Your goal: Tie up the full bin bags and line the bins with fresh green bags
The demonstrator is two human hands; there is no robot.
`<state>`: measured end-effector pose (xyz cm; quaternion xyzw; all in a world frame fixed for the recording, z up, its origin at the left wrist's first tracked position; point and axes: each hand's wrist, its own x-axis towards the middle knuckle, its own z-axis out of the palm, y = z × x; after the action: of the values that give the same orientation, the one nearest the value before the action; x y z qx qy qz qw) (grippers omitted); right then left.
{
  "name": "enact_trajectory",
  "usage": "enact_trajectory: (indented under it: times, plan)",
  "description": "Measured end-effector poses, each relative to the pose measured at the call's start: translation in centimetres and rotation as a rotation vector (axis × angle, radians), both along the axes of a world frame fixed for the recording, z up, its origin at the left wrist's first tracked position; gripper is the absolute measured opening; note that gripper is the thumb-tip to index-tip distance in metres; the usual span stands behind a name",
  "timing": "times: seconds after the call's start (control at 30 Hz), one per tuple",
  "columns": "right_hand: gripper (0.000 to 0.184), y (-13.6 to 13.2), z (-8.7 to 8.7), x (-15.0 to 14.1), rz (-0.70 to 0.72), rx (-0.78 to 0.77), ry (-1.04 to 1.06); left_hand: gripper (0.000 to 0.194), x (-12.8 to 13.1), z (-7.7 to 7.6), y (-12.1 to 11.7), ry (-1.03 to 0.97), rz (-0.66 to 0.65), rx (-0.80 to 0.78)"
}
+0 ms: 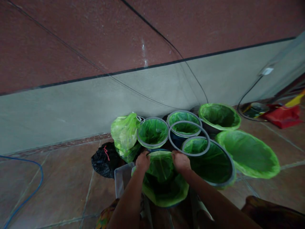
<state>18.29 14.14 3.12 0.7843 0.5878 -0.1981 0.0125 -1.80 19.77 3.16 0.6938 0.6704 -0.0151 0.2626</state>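
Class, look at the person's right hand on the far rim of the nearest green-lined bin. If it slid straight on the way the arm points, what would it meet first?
Probably the loose grey ring just beyond the right hand, lying across the lined bins; depth is uncertain.

- Single view, head-worn camera; looks forward and steeply down over the person's own forearms.
- Landmark: green-lined bin at lower centre, close below the lens. Left hand and right hand sit on its far rim, so the view is taken from the bin's near side.
- Beyond the bin: more lined bins, then the grey wall base and red-brown upper wall; camera faces the wall.
- Horizon tilted: the wall stripe rises toward the right of the bin.
- Left of the bin, tiled floor; edges bowed, wide lens.
- No second view, nothing shared.
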Motion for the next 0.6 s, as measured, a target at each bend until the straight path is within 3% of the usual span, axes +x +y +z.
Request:
enact_trajectory:
  times: [0.1, 0.33, 0.6]
  plan:
    - [0.038, 0.2, -0.4, -0.4, -0.018, 0.003, -0.022, 0.035, -0.2, -0.5, 0.1, 0.037, 0.035, -0.044]
    - [0.038, 1.8, -1.3, -2.3, 0.018, 0.052, 0.013, 0.036, -2.3, -0.1, -0.8, 0.143, 0.181, -0.108]
    - [0.042, 4.8, -1.9, -2.1, -0.122, -0.092, 0.112, 0.037, -3.9, -2.0, 0.0, 0.010, 0.348, -0.170]
